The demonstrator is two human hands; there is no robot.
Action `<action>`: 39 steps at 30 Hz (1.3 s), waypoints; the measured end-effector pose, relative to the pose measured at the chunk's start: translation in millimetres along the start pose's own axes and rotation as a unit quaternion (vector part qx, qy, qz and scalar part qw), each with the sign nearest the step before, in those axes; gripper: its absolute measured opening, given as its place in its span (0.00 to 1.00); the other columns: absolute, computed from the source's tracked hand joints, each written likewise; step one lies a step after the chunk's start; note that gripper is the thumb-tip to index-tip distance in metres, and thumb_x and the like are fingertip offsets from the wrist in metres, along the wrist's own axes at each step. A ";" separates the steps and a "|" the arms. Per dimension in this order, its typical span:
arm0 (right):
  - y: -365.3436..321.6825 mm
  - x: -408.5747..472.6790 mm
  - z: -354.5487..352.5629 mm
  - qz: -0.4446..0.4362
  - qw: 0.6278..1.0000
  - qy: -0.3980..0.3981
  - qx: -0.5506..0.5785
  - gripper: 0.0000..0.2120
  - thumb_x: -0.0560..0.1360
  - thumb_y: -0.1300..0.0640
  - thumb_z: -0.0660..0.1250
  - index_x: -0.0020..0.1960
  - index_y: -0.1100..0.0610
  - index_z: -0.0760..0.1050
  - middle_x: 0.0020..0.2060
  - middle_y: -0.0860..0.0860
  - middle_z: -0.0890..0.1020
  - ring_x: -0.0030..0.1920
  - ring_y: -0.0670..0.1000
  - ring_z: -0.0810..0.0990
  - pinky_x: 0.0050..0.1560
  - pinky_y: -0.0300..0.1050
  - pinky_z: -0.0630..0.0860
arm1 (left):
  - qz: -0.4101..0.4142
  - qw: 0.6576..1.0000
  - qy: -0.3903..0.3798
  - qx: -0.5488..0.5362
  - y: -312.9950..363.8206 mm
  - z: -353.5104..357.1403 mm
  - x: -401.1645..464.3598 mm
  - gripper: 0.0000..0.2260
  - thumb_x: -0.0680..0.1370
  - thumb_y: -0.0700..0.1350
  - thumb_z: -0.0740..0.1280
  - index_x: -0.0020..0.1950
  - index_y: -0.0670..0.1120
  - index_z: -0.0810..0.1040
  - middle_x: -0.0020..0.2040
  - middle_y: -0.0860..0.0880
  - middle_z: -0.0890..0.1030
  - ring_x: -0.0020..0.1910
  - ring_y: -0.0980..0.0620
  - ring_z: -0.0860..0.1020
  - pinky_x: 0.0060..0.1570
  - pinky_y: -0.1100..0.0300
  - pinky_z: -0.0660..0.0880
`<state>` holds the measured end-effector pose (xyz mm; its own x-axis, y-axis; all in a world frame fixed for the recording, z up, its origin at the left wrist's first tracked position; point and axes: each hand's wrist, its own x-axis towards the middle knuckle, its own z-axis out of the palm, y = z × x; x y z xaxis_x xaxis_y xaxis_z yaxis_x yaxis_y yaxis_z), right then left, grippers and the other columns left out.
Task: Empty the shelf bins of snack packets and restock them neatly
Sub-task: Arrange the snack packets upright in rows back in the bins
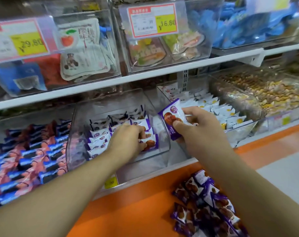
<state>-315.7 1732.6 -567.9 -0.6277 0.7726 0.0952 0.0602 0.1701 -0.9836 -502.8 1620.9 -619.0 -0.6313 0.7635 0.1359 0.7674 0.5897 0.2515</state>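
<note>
A clear plastic bin on the lower shelf holds rows of purple-and-white snack packets standing on edge. My left hand reaches into the bin, and its curled fingers touch the packets at the right end of the rows. My right hand hovers over the bin's right rim and pinches a purple-and-white packet between thumb and fingers. A loose pile of the same purple packets lies on the orange ledge below my right forearm.
Left of the bin lie blue and pink packets. To the right sit a bin of white-and-yellow packets and a bin of golden snacks. Upper shelf bins carry price tags.
</note>
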 end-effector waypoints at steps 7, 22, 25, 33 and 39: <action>-2.1 -1.1 2.3 -0.028 0.999 -0.014 -0.018 0.09 0.80 0.56 0.71 0.48 0.41 0.78 0.44 0.43 0.82 0.44 0.47 0.85 0.49 0.52 0.85 | 0.020 0.999 0.021 0.046 -2.0 -5.9 4.0 0.11 0.70 0.55 0.79 0.48 0.55 0.82 0.45 0.52 0.76 0.48 0.48 0.76 0.49 0.55 0.73; -6.4 -6.8 6.3 0.015 0.999 -0.015 -0.028 0.12 0.79 0.53 0.75 0.57 0.43 0.76 0.54 0.49 0.84 0.43 0.47 0.87 0.30 0.35 0.78 | -0.016 0.995 -0.003 -0.097 -11.1 -16.7 -5.6 0.10 0.72 0.52 0.80 0.51 0.57 0.83 0.45 0.58 0.80 0.47 0.56 0.76 0.42 0.63 0.70; -7.1 -6.9 7.1 -0.009 0.997 -0.011 -0.073 0.11 0.77 0.49 0.76 0.54 0.43 0.76 0.55 0.51 0.84 0.45 0.48 0.87 0.30 0.35 0.77 | -0.040 0.946 0.027 -0.320 -1.3 -43.2 -16.6 0.06 0.80 0.46 0.72 0.53 0.57 0.84 0.47 0.56 0.86 0.41 0.60 0.80 0.40 0.65 0.73; -17.5 -18.6 21.0 -0.069 0.989 -0.074 -0.112 0.11 0.79 0.52 0.74 0.58 0.39 0.79 0.52 0.41 0.81 0.47 0.44 0.85 0.44 0.41 0.84 | 0.039 0.886 -0.094 -0.452 4.2 -96.2 -44.7 0.15 0.75 0.40 0.77 0.61 0.50 0.85 0.54 0.48 0.87 0.52 0.45 0.87 0.57 0.54 0.82; -16.4 -21.7 18.7 -0.100 0.965 -0.040 -0.237 0.23 0.82 0.57 0.68 0.74 0.42 0.71 0.67 0.40 0.76 0.64 0.41 0.75 0.61 0.39 0.74 | 0.005 0.958 -0.042 -0.284 -14.7 -74.5 -42.6 0.15 0.71 0.48 0.82 0.53 0.60 0.84 0.49 0.55 0.85 0.42 0.47 0.85 0.53 0.46 0.83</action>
<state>-317.6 1701.6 -556.6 -0.7203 0.6491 0.2445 0.2690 0.5863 -0.7642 -495.5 1560.1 -557.1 -0.5951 0.8006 0.0698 0.5739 0.3626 0.7342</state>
